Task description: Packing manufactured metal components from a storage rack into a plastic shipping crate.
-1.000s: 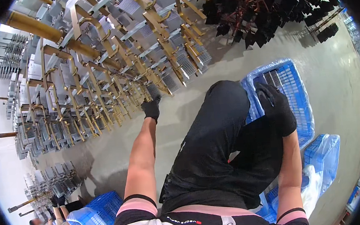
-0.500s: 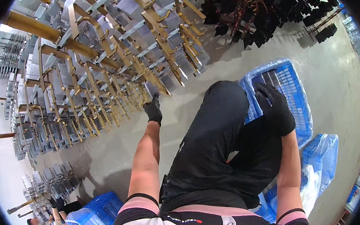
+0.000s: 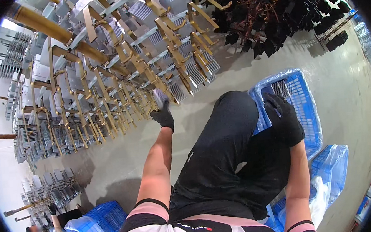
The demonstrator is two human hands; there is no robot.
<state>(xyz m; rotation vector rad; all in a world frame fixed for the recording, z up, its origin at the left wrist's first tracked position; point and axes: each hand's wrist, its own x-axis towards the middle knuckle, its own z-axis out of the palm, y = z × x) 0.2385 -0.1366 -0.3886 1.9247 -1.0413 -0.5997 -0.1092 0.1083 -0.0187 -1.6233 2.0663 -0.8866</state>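
My left hand, in a black glove, reaches to the lower edge of a brass-coloured hanging rack. Its fingers are closed on a small silver finned heat sink beside the rack's hooks; whether the piece still touches a hook I cannot tell. My right hand, gloved in black too, hovers over a plastic-lined blue crate with its fingers stretched and apart. Another finned heat sink lies in that crate, just beyond the right fingertips.
Many finned pieces hang on the rack to the left. A cluster of black parts hangs at the far right. Further blue crates stand at the right and lower left, where co-workers are. My bent knee lies between my hands.
My left hand has shifted slightly right and down in the picture, and the heat sink at its fingertips is now tilted. The right hand stays over the crate. The whole view has moved slightly.
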